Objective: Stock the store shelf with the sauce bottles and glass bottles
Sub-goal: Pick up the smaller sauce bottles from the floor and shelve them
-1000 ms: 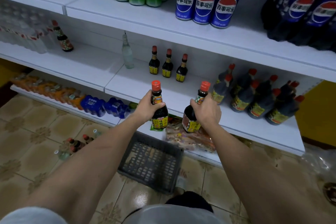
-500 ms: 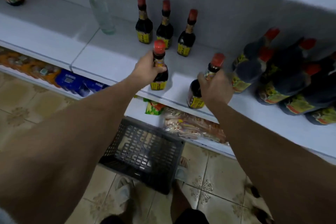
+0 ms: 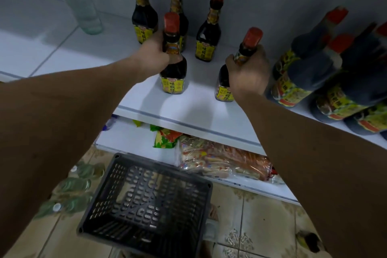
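We find the left hand (image 3: 156, 53) gripping the neck and shoulder of a dark glass sauce bottle with a red cap and yellow label (image 3: 173, 69), which stands upright on the white metal shelf (image 3: 201, 111). The right hand (image 3: 248, 73) grips a second, matching sauce bottle (image 3: 225, 85) at its neck; this one leans slightly, and we cannot tell whether its base sits flat. Both stand in front of a back row of three identical bottles (image 3: 207, 33), with a clear glass bottle (image 3: 80, 0) to the left and larger dark plastic bottles (image 3: 301, 73) just beside the right hand. A black plastic basket (image 3: 146, 201) sits on the floor below.

In our judgement these bottles are rigid, fairly heavy when full, smooth and breakable. A hold at the shoulder, below the narrow neck, gives the firmest control; each should be upright before release.
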